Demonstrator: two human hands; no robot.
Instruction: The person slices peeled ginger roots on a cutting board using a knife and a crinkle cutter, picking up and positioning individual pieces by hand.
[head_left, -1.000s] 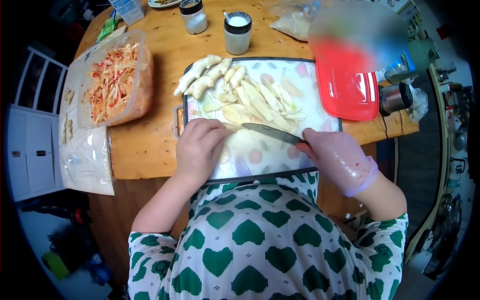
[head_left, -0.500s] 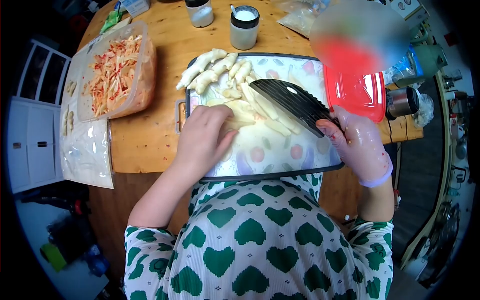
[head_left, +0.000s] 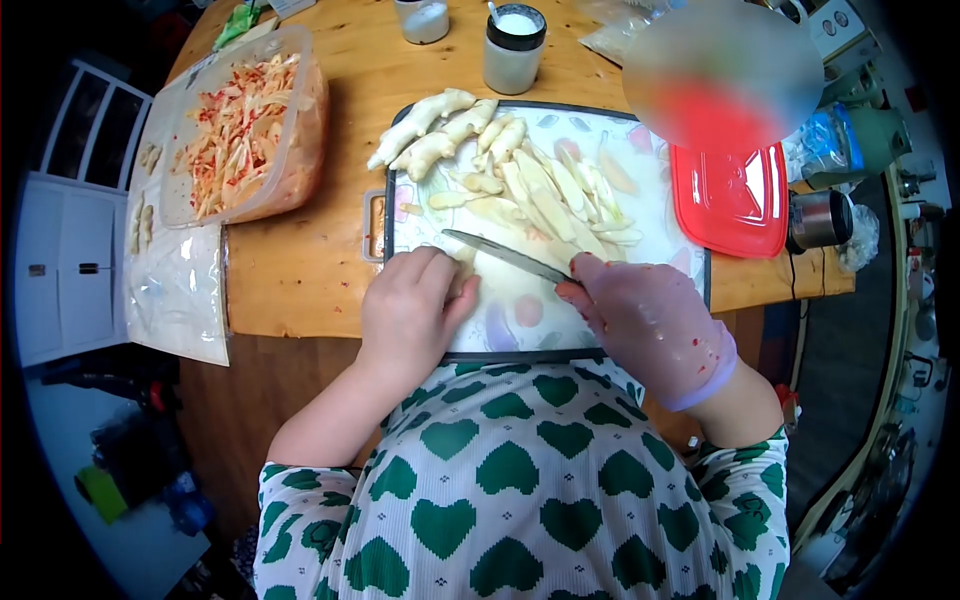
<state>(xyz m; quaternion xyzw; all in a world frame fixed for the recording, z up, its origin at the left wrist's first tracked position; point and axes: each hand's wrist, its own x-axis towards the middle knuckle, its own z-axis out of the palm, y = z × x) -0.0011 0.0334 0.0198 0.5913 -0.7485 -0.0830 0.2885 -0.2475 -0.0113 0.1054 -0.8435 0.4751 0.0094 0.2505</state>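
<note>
My left hand (head_left: 410,305) is bare, with its fingers bent together at the near left of the cutting board (head_left: 620,330); a pale piece partly shows at its fingertips. My right hand (head_left: 650,320), in a thin wet glove with red specks, grips a knife (head_left: 510,256). The blade points left, edge-on, close to my left fingertips. Pale slices (head_left: 550,200) lie in a loose pile on the middle of the board. Whole ginger-like roots (head_left: 440,135) rest at its far left corner.
At the left stands a clear tub (head_left: 240,150) of shredded, red-flecked food, beside a plastic sheet (head_left: 180,290). A jar of white powder (head_left: 514,60) is beyond the board. The red lid (head_left: 730,205) lies at the right, near a dark metallic cylinder (head_left: 820,218).
The knife has moved left and toward me, turning from broad side to edge-on. Slices under it are now uncovered. My left hand has shifted slightly toward me.
</note>
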